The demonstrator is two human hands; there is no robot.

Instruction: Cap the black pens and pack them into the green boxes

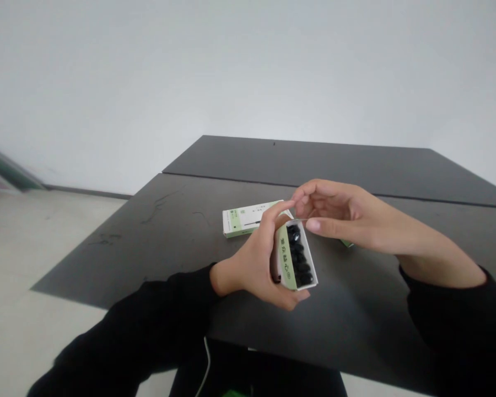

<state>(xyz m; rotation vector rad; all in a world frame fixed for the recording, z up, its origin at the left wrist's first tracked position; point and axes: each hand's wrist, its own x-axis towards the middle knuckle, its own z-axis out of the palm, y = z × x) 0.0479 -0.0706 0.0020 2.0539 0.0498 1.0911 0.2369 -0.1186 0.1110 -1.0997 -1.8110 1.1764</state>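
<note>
Left hand (252, 262): positioned at the centre of the frame, slightly low. Its fingers are clamped around an open box (287, 262), spanning the box from the upper edge to the lower edge.

Box orientation: the open end faces the viewer and the right side of the frame. The long axis is foreshortened and runs back from this end into the left hand, where most of the body is hidden. The open end is a narrow rectangle; its longer sides slope from upper left to lower right. Black glossy pieces (300, 256) fill the opening in a row. The visible side carries a green printed band.

Right hand (351, 212): located right of centre, above and beside the open end. The fingers are curled, with the thumb apart from the others. The thumb tip is near the box's upper corner; contact cannot be determined.

Second box (242, 220): lies on the dark surface (169, 237) behind the left hand, long axis left to right, rising slightly rightward.
</note>
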